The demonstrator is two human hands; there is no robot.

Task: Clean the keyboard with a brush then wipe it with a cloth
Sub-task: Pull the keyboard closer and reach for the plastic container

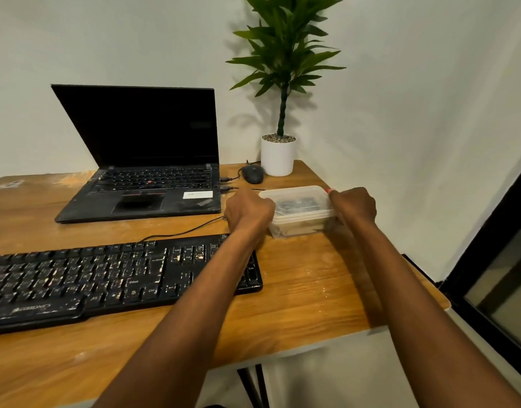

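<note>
Gripping a clear lidded plastic tub (pixel 297 203) with both hands, I have my left hand (pixel 249 212) curled into a fist against its nine o'clock end and my right hand (pixel 353 206) curled round its three o'clock end. Neither hand is wide; both are closed on the tub, knuckles up. The tub rests on the wooden surface (pixel 312 290), and something dark lies under its lid, too blurred for me to name. A small red bit (pixel 329 190) shows just above my right hand at the tub's corner; I cannot tell what it is.

The keyboard (pixel 106 278) lies at about eight o'clock from the tub, near it but not touching. It is black, flat on the surface, and speckled all over with pale crumbs and dust. Its far left runs out of view, and my left forearm crosses above its right end. A thin black cable (pixel 188 231) runs from its back edge toward my left hand.

At twelve o'clock from the keyboard stands an open black laptop (pixel 144 172) with a dark screen. A dark mouse (pixel 252 174) sits at eleven o'clock from the tub, just beside a white pot (pixel 278 157) holding a green plant (pixel 285 54) at the surface's far corner.
</note>
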